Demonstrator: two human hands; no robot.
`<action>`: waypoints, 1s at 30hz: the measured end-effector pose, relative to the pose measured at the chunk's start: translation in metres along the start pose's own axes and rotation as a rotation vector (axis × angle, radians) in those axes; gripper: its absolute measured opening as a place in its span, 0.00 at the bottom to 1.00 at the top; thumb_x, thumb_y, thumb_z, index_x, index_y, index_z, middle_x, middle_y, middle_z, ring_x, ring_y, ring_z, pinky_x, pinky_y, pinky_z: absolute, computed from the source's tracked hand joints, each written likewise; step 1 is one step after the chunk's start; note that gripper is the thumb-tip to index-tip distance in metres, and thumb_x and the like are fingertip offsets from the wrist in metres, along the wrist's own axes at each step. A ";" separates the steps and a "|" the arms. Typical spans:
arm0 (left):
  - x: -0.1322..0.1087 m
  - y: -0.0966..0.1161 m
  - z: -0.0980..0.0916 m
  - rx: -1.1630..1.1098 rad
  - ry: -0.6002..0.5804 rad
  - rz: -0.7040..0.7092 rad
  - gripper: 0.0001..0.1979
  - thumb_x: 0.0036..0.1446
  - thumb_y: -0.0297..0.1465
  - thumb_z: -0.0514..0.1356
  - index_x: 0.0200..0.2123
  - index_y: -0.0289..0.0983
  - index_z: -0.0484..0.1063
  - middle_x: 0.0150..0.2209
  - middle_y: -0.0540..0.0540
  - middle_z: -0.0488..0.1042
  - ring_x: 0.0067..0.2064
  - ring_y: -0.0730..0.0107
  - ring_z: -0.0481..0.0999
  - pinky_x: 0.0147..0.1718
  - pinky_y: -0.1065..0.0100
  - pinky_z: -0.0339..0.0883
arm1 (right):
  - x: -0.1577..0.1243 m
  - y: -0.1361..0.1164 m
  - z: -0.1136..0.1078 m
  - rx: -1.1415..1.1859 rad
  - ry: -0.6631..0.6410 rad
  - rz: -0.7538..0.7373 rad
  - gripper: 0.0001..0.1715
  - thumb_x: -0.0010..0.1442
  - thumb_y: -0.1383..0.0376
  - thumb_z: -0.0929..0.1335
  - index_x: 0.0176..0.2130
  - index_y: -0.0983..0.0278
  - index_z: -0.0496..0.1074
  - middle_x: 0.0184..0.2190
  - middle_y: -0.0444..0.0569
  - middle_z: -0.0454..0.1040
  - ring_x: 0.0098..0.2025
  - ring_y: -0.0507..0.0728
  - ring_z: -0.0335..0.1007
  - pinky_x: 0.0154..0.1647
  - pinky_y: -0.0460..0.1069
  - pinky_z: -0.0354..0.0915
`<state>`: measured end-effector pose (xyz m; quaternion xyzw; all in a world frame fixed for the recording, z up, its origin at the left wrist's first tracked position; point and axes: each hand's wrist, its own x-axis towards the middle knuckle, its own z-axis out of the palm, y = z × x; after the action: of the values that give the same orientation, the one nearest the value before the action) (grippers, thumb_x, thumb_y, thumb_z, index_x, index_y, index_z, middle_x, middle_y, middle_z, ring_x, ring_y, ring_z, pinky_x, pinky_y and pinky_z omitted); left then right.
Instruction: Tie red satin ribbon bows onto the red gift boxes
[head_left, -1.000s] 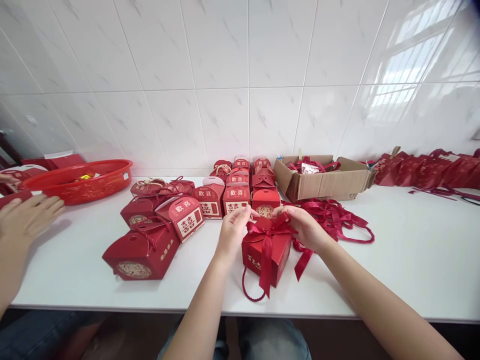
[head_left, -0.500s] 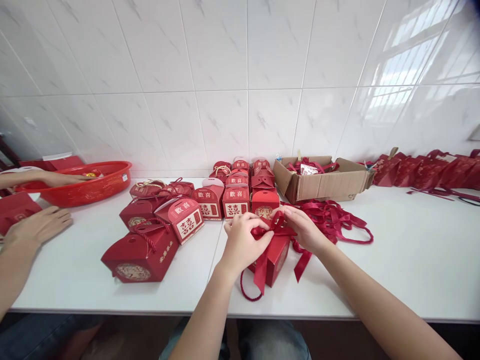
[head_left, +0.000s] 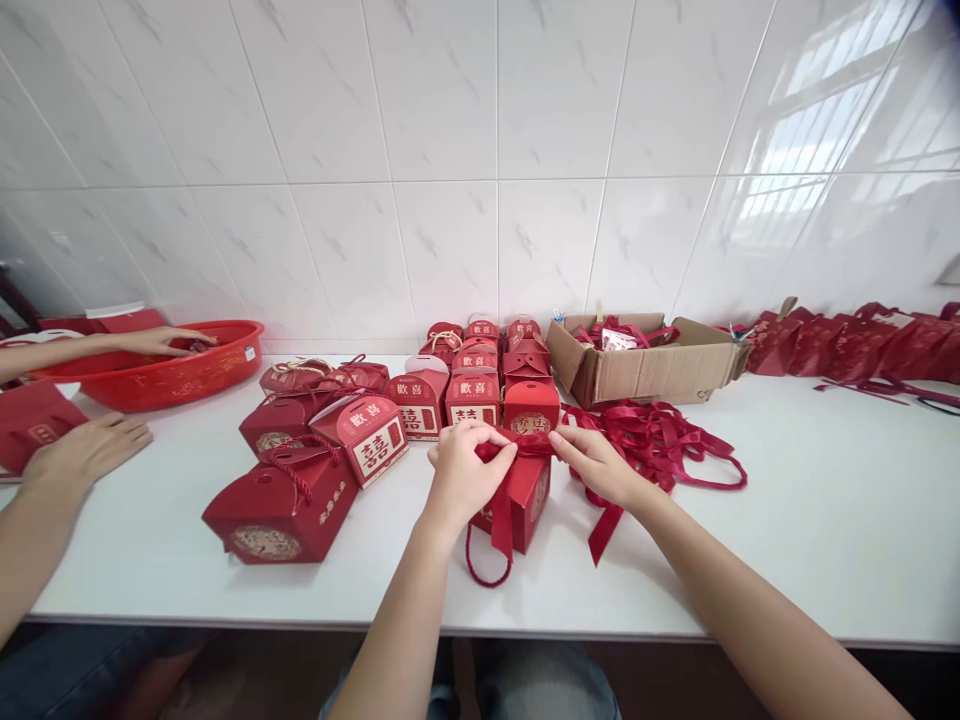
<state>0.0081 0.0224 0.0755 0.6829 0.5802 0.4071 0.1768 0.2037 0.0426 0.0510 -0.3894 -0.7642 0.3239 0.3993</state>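
A red gift box [head_left: 534, 500] stands on the white table in front of me, with a red ribbon [head_left: 502, 515] tied over its top and one tail hanging down the near side. My left hand [head_left: 469, 470] pinches the ribbon's bow at its left. On the other side, my right hand [head_left: 596, 462] has its fingers closed on the bow's right loop. A dark red cord handle [head_left: 489, 582] droops from the box's lower left. Beside my right hand lies a tangled heap of red ribbons [head_left: 667, 440].
Several finished-looking red boxes [head_left: 289, 505] stand at the left and middle. A cardboard box [head_left: 652, 372] of ribbons is at the back. Red bags [head_left: 855, 345] line the right. At far left, another person's hand [head_left: 165, 340] reaches into a red plastic basin [head_left: 172, 385].
My hands have moved left and drawn the bow's loops outward, flattening it. The gift box has shifted slightly left and away. The other person's hand has moved within the basin.
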 end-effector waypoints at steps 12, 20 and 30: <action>0.002 -0.007 0.007 0.024 0.166 -0.040 0.06 0.47 0.38 0.64 0.22 0.44 0.77 0.41 0.45 0.74 0.49 0.49 0.66 0.52 0.47 0.52 | -0.007 -0.007 0.003 0.177 -0.162 -0.024 0.24 0.57 0.53 0.68 0.20 0.64 0.60 0.18 0.39 0.54 0.21 0.48 0.48 0.22 0.46 0.49; 0.001 -0.003 0.009 0.116 0.140 -0.070 0.07 0.48 0.39 0.64 0.24 0.45 0.79 0.44 0.44 0.73 0.50 0.46 0.65 0.51 0.44 0.52 | -0.010 -0.010 0.002 0.257 -0.270 0.022 0.20 0.57 0.54 0.69 0.21 0.64 0.65 0.18 0.42 0.63 0.21 0.48 0.56 0.23 0.46 0.56; 0.002 -0.005 0.010 0.110 0.134 -0.080 0.07 0.48 0.40 0.64 0.24 0.45 0.79 0.44 0.43 0.73 0.50 0.46 0.65 0.51 0.42 0.51 | -0.007 -0.008 -0.004 0.208 -0.275 -0.018 0.24 0.55 0.53 0.69 0.19 0.64 0.61 0.17 0.39 0.57 0.20 0.47 0.49 0.20 0.45 0.49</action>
<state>0.0122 0.0276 0.0661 0.6389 0.6390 0.4123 0.1159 0.2068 0.0336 0.0569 -0.2914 -0.7774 0.4478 0.3321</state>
